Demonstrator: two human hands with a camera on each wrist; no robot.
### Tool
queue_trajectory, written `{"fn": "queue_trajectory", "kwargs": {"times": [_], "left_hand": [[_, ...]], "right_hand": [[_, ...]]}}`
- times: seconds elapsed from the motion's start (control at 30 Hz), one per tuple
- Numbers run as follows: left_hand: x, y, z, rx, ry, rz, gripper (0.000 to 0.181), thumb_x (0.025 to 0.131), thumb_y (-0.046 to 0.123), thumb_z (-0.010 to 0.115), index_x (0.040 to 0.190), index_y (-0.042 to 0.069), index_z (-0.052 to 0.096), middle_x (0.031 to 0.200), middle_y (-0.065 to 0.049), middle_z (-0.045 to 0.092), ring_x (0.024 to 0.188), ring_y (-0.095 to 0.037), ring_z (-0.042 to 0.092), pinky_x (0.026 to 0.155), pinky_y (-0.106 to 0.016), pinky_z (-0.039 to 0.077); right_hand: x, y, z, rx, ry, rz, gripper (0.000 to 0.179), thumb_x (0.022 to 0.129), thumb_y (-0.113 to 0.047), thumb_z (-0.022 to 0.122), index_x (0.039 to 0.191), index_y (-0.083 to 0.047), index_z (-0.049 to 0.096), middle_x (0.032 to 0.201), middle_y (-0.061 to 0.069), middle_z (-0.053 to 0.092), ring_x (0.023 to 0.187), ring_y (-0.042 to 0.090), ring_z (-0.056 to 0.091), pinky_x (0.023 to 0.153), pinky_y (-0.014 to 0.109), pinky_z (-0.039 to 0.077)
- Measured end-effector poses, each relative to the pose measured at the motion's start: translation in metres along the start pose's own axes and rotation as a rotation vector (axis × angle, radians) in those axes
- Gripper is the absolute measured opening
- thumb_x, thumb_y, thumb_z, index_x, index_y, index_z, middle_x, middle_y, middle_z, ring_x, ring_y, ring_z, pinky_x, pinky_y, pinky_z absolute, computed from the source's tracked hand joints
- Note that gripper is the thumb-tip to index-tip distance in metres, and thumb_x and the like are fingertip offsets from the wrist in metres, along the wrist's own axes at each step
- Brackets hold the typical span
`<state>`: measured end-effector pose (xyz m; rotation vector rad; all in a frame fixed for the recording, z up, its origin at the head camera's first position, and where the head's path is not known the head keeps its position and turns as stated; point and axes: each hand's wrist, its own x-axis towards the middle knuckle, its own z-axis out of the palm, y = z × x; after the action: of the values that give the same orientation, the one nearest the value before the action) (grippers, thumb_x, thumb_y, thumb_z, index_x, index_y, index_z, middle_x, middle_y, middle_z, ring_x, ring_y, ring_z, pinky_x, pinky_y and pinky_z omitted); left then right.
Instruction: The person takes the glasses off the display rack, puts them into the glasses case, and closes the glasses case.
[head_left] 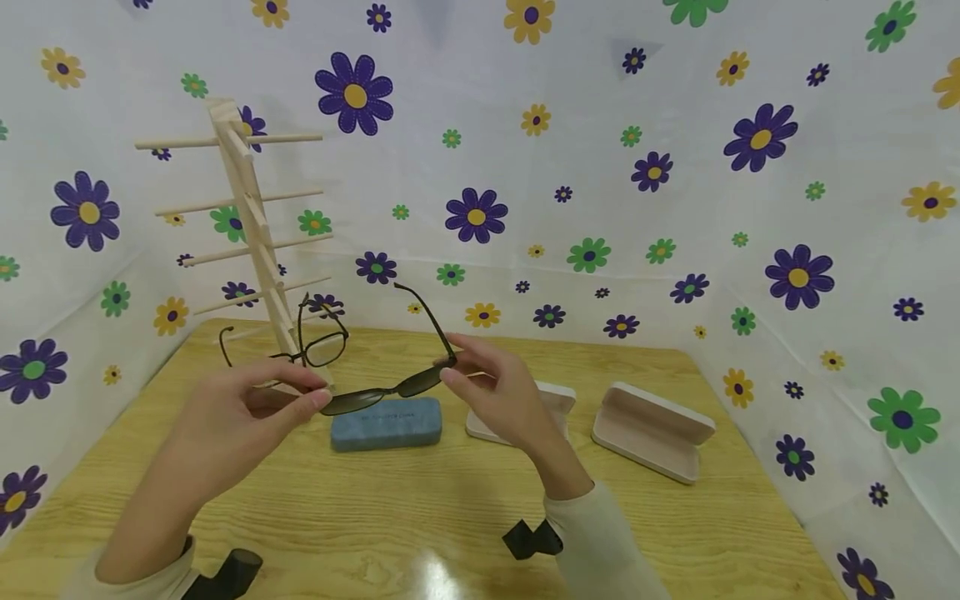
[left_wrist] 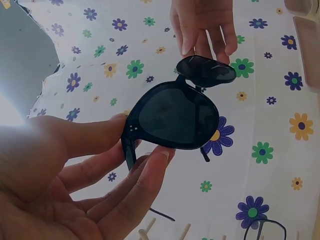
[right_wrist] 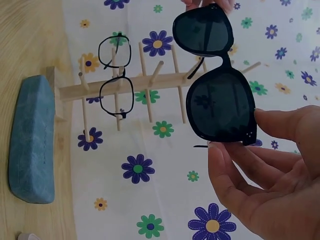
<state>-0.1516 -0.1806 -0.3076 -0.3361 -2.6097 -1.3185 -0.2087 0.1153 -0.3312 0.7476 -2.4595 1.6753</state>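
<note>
A pair of black sunglasses (head_left: 360,401) with dark lenses is held up between both hands, above the table. My left hand (head_left: 240,421) pinches the frame at its left corner between thumb and fingers. At the opposite corner, my right hand (head_left: 506,396) grips the frame near the hinge, and one temple stands out toward the back. In the right wrist view both dark lenses of the sunglasses (right_wrist: 220,105) face the camera. Behind the left hand, clear eyeglasses (head_left: 326,350) with a thin dark frame hang low on the wooden display rack (head_left: 251,208).
A blue glasses case (head_left: 386,425) lies on the wooden table (head_left: 390,517) behind the sunglasses. To the right are two open pale cases, one (head_left: 558,400) partly hidden by the right hand, the other (head_left: 652,429) farther right. A flower-patterned cloth (head_left: 480,150) encloses the back and sides.
</note>
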Motion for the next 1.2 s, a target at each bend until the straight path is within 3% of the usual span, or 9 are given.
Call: {"fn": "queue_trajectory", "kwargs": {"times": [0.2,0.3,0.43,0.73,1.0,1.2], "left_hand": [[0.005,-0.001,0.014,-0.058,-0.065,-0.009,0.019,0.097,0.030,0.075,0.111,0.018,0.077,0.117,-0.008,0.074,0.087,-0.005,0.076,0.069,-0.029,0.058],[0.012,-0.003,0.022,-0.089,-0.110,-0.013,0.024,0.097,0.028,0.074,0.117,0.015,0.075,0.123,-0.010,0.071,0.092,-0.012,0.078,0.072,-0.030,0.058],[0.021,-0.004,0.035,-0.132,-0.148,-0.001,0.032,0.097,0.020,0.074,0.128,0.010,0.070,0.118,-0.014,0.069,0.096,-0.022,0.078,0.071,-0.030,0.059],[0.033,-0.004,0.063,-0.172,-0.207,0.000,0.054,0.098,0.018,0.073,0.148,0.011,0.054,0.120,-0.017,0.066,0.102,-0.026,0.077,0.080,-0.036,0.062],[0.038,-0.003,0.083,-0.187,-0.230,-0.069,0.070,0.096,0.015,0.074,0.158,0.014,0.042,0.122,-0.019,0.067,0.106,-0.027,0.075,0.086,-0.039,0.062],[0.040,-0.004,0.091,-0.186,-0.242,-0.094,0.074,0.096,0.016,0.074,0.160,0.014,0.038,0.124,-0.019,0.066,0.108,-0.026,0.075,0.084,-0.037,0.063]], "right_hand": [[-0.011,0.004,-0.009,-0.018,0.016,0.024,0.053,0.102,-0.012,0.065,0.152,-0.005,0.050,0.125,0.019,0.073,0.109,0.029,0.072,0.091,0.023,0.058],[-0.017,0.009,-0.015,-0.048,0.035,0.050,0.055,0.101,-0.013,0.066,0.153,-0.006,0.049,0.123,0.018,0.073,0.108,0.028,0.072,0.091,0.027,0.059],[-0.024,0.012,-0.022,-0.093,0.068,0.095,0.057,0.100,-0.016,0.069,0.153,-0.006,0.050,0.116,0.014,0.075,0.106,0.026,0.072,0.092,0.036,0.060],[-0.037,0.026,-0.038,-0.143,0.090,0.157,0.061,0.098,-0.019,0.072,0.153,-0.004,0.049,0.107,0.013,0.075,0.099,0.023,0.072,0.089,0.035,0.060],[-0.044,0.035,-0.045,-0.206,0.104,0.198,0.060,0.098,-0.021,0.073,0.151,-0.005,0.051,0.106,0.008,0.077,0.096,0.018,0.072,0.086,0.035,0.060],[-0.047,0.038,-0.049,-0.225,0.091,0.195,0.057,0.098,-0.022,0.072,0.149,-0.002,0.054,0.104,0.009,0.076,0.095,0.019,0.072,0.085,0.033,0.060]]}}
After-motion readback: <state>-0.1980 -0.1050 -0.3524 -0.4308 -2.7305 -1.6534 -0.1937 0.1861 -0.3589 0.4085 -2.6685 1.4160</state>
